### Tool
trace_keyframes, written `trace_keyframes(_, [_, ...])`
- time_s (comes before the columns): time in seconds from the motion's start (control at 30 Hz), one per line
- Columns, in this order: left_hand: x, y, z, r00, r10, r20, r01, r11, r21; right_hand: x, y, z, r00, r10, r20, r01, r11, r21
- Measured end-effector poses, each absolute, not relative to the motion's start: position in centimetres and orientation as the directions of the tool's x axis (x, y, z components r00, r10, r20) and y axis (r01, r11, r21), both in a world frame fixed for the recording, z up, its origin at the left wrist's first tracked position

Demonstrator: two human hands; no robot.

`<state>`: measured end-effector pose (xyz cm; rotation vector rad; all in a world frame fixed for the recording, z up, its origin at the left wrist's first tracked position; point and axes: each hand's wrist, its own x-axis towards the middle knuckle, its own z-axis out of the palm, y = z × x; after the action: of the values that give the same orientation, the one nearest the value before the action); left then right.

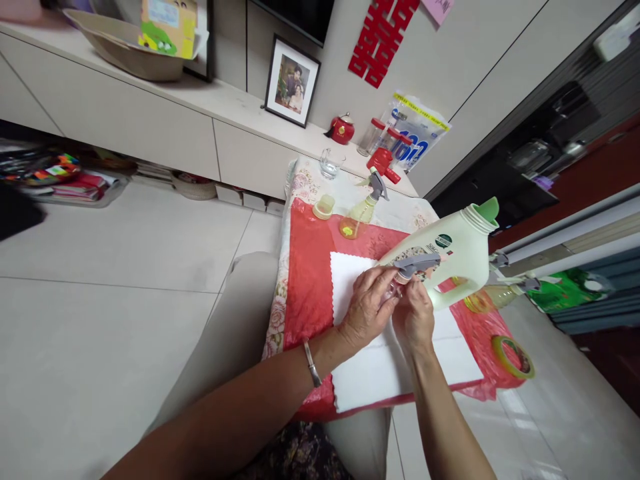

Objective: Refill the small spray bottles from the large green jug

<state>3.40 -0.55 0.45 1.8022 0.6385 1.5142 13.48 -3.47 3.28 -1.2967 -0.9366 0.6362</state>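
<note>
Both hands meet over a white cloth [370, 363] spread on the red-covered surface [307, 287], working on a small spray bottle [400, 283] with a grey trigger head [417, 265]. The left hand [367, 310] has its grip wrapped around the clear body of the bottle, while the right hand [414, 313] closes its fingers on the neck just under the trigger head; whether the head is being screwed on or off cannot be told. Just behind the hands lies a large pale-green detergent jug [460, 257] tipped on its side, its green spout [487, 210] uncapped and pointing up and away. Farther back stands a second spray bottle [361, 213] holding yellowish liquid, trigger head fitted, with a small yellowish cap [324, 207] near it. A third bottle [493, 297] with yellowish liquid lies partly hidden behind the jug, and a roll of tape [513, 357] rests at the right edge. Judging by this, two bottles seem filled, and the one in hand looks clear, perhaps not yet filled
</note>
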Motion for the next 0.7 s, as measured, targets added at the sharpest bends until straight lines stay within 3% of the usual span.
trace_keyframes(0.37, [3.0,-0.7,0.6,0.244,0.725,0.644,-0.007,-0.663,0.749,13.8,-3.3,3.1,0.521,0.828,0.205,-0.028,0.256,-0.966])
trace_keyframes(0.7, [3.4,-0.7,0.4,0.262,0.709,0.655,0.034,-0.685,0.728,15.1,-2.8,3.8,0.39,0.895,0.217,-0.078,0.267,-0.961])
